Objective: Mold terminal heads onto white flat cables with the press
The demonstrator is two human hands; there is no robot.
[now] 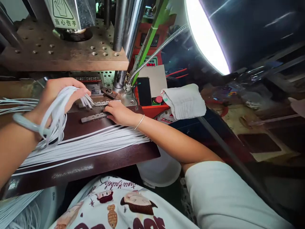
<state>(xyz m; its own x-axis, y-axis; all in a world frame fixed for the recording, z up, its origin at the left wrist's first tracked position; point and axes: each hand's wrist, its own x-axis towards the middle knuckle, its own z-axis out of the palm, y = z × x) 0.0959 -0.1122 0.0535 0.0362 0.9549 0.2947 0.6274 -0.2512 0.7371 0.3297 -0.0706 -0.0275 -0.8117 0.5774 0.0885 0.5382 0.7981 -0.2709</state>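
Note:
My left hand (60,92) is closed around a looped bundle of white cables (56,111), whose cut ends stick out past the fingertips toward the slotted metal bars. My right hand (121,113) lies at the right ends of two bars, its fingers curled against them. The upper slotted metal bar (100,103) is partly behind the fingers, and the lower slotted metal bar (91,118) reaches out to the left of the thumb. More white cables (95,141) are spread along the dark worktable (90,167) under both hands.
Above and behind stands a press with a thick drilled plate (71,60) and steel columns (121,28). To the right are a phone (144,91), a red button (158,99), a folded white cloth (184,101) and a bright lamp (207,35). A tub (52,203) of cables is below left.

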